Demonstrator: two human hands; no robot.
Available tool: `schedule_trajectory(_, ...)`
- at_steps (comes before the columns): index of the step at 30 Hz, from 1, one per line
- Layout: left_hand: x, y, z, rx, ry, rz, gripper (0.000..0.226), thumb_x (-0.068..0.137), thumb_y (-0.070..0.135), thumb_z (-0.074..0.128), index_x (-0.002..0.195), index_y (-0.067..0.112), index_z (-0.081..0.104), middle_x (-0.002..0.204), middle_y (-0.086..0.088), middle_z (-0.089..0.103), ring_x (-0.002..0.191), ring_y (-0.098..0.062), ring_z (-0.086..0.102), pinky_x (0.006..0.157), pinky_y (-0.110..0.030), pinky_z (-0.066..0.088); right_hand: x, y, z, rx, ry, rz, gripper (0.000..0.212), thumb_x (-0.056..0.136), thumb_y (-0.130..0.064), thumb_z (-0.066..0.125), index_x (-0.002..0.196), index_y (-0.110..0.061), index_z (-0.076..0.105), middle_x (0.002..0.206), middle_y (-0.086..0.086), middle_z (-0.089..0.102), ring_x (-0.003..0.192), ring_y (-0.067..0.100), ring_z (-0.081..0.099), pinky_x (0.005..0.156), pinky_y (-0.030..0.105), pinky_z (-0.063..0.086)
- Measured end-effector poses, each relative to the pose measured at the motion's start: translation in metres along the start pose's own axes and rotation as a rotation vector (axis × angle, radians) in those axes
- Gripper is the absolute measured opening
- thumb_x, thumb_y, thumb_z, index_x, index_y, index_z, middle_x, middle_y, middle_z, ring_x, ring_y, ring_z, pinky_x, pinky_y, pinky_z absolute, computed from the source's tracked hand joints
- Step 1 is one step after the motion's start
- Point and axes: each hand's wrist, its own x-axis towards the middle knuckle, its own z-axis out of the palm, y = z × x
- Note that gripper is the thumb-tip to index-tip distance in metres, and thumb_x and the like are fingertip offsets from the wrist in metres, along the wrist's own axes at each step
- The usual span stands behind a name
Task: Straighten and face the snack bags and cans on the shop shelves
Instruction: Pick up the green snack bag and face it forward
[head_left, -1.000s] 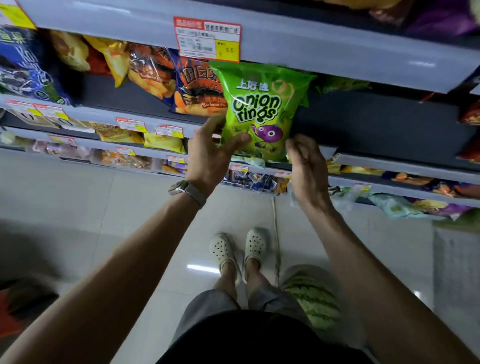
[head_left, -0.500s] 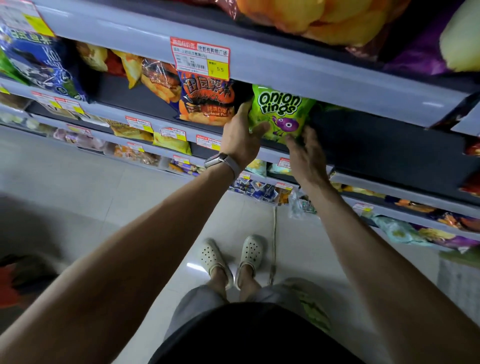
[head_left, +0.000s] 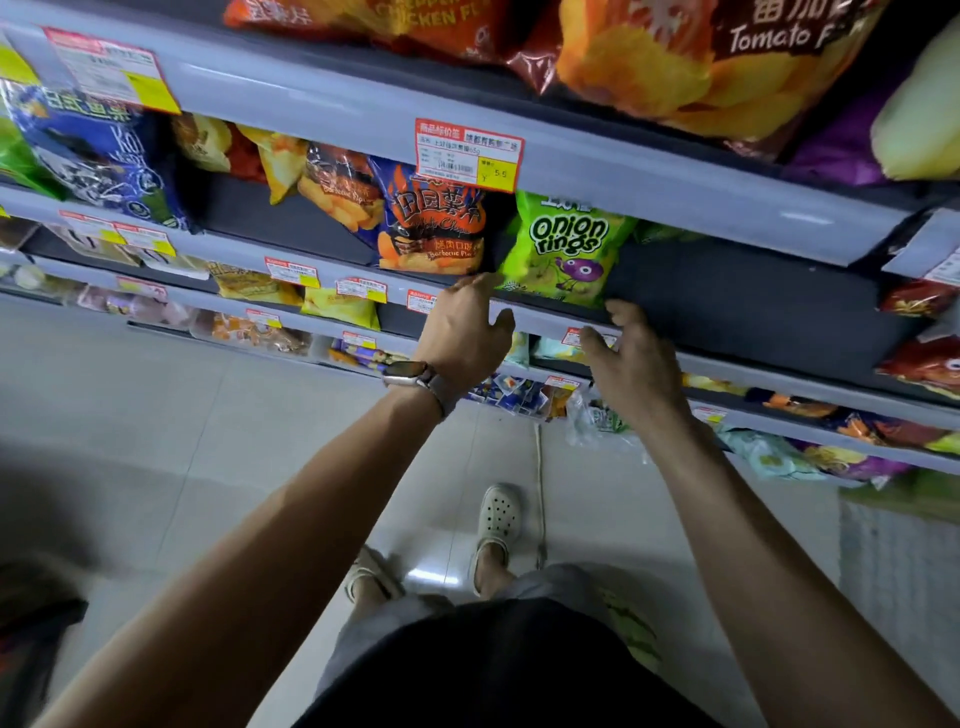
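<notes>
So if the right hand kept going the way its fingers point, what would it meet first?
Probably the lower right corner of the onion rings bag, just beyond the right hand. The shelf's front rail might come first, since depth is unclear.

- Onion-rings bag (head_left: 563, 249), centre of frame: bright green, white lettering, purple one-eyed figure.
- Barbecue bag (head_left: 434, 223), left of it: blue ground, orange flame pattern, orange lettering.
- Tomato bag (head_left: 691, 62), upper right: orange-red, yellow crisps, dark panel with white lettering.
- Blue bag (head_left: 98, 150), upper left: deep blue, white lettering.
- Price label (head_left: 467, 156), upper centre: white, red border, yellow price box.
- Shelf edge (head_left: 675, 182): pale grey.
- Wristwatch (head_left: 410, 375): silver case, grey strap.
- Clog (head_left: 498, 514), lower centre: cream, dotted with holes.
- Floor (head_left: 156, 415): pale grey tiles.
</notes>
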Motion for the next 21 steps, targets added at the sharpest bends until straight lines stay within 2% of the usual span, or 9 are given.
schedule_trajectory(3,-0.024,-0.024,-0.032,0.077,-0.148,-0.011,0.042,0.096,0.026,0.058,0.136,0.016,0.067,0.13,-0.017,0.071,0.115,-0.039,0.067,0.09,-0.041,0.055,-0.026,-0.034,0.01,-0.098,0.038,-0.056,0.049,0.101,-0.044,0.055,0.142,-0.016,0.056,0.135,0.02,0.065,0.123,0.041,0.059,0.098,0.044,0.05)
schedule_trajectory(6,-0.052,-0.055,-0.076,0.129,-0.165,0.003,0.045,0.089,0.037,0.05,0.127,0.022,0.07,0.118,-0.01,0.076,0.102,-0.036,0.072,0.081,-0.046,0.062,-0.054,-0.085,0.03,-0.212,0.011,-0.108,0.042,0.101,-0.04,0.056,0.136,-0.017,0.062,0.133,0.014,0.068,0.122,0.038,0.06,0.096,0.046,0.051)
schedule_trajectory(8,-0.07,-0.077,-0.108,0.169,-0.125,0.008,0.035,0.094,0.034,0.054,0.123,0.022,0.07,0.113,-0.008,0.076,0.097,-0.038,0.071,0.075,-0.047,0.062,-0.071,-0.121,0.047,-0.276,-0.026,-0.129,0.04,0.099,-0.042,0.056,0.132,-0.021,0.064,0.131,0.009,0.07,0.122,0.034,0.061,0.094,0.044,0.053)
schedule_trajectory(10,-0.087,-0.101,-0.139,0.166,-0.051,0.005,0.03,0.097,0.031,0.058,0.124,0.023,0.067,0.113,-0.009,0.074,0.1,-0.041,0.069,0.077,-0.049,0.06,-0.085,-0.156,0.067,-0.302,-0.054,-0.161,0.038,0.1,-0.043,0.056,0.131,-0.023,0.064,0.13,0.006,0.07,0.122,0.031,0.061,0.092,0.042,0.053)
schedule_trajectory(13,-0.111,-0.138,-0.18,0.155,0.039,-0.049,0.036,0.099,0.031,0.058,0.133,0.025,0.065,0.119,-0.008,0.074,0.108,-0.04,0.068,0.084,-0.05,0.058,-0.105,-0.206,0.095,-0.289,-0.063,-0.219,0.035,0.101,-0.043,0.056,0.131,-0.026,0.065,0.13,0.002,0.071,0.121,0.029,0.062,0.09,0.04,0.051)
schedule_trajectory(15,-0.125,-0.161,-0.205,0.14,0.083,-0.097,0.039,0.099,0.03,0.056,0.137,0.025,0.064,0.118,-0.009,0.075,0.111,-0.04,0.066,0.083,-0.047,0.057,-0.116,-0.237,0.112,-0.261,-0.051,-0.258,0.033,0.1,-0.042,0.058,0.129,-0.028,0.066,0.128,-0.001,0.072,0.118,0.028,0.063,0.087,0.038,0.051)
schedule_trajectory(18,-0.141,-0.195,-0.234,0.129,0.131,-0.163,0.034,0.099,0.031,0.053,0.131,0.026,0.065,0.113,-0.008,0.075,0.109,-0.04,0.065,0.078,-0.047,0.057,-0.126,-0.275,0.137,-0.25,-0.026,-0.328,0.028,0.099,-0.041,0.059,0.121,-0.026,0.07,0.12,-0.003,0.075,0.111,0.027,0.066,0.082,0.037,0.052)
schedule_trajectory(21,-0.145,-0.225,-0.253,0.132,0.143,-0.235,0.032,0.099,0.032,0.053,0.128,0.029,0.064,0.118,-0.005,0.073,0.106,-0.039,0.067,0.081,-0.047,0.058,-0.125,-0.306,0.16,-0.272,-0.027,-0.356,0.03,0.098,-0.044,0.058,0.119,-0.027,0.07,0.119,-0.005,0.074,0.112,0.026,0.065,0.083,0.037,0.052)
